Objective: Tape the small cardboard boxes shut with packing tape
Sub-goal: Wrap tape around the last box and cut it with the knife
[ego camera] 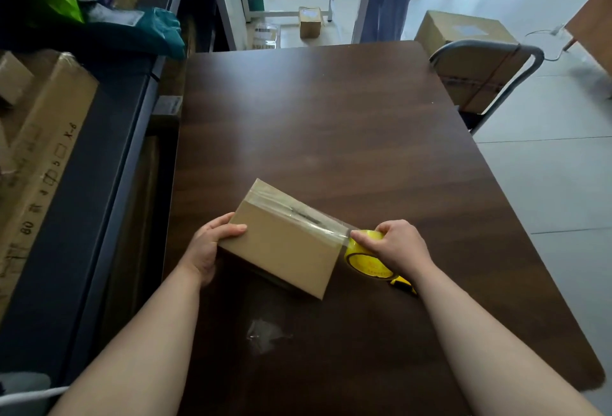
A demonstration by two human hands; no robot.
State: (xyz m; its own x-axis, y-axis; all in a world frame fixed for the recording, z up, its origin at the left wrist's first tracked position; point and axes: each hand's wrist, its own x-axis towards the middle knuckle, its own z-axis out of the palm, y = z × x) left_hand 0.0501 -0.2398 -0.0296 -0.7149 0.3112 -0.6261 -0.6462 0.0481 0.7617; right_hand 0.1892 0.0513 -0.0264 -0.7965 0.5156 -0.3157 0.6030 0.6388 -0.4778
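Observation:
A small brown cardboard box lies tilted on the dark wooden table, near its front middle. My left hand grips the box's left end, thumb on its near face. A strip of clear packing tape runs along the box's upper face to a yellow-cored tape roll at the box's right end. My right hand is closed over that roll. A yellow and black tool lies partly hidden under my right wrist.
A crumpled scrap of clear tape lies on the table in front of the box. A metal chair holding a large carton stands at the table's right. Dark shelving with long cartons runs along the left. More boxes sit on the floor behind.

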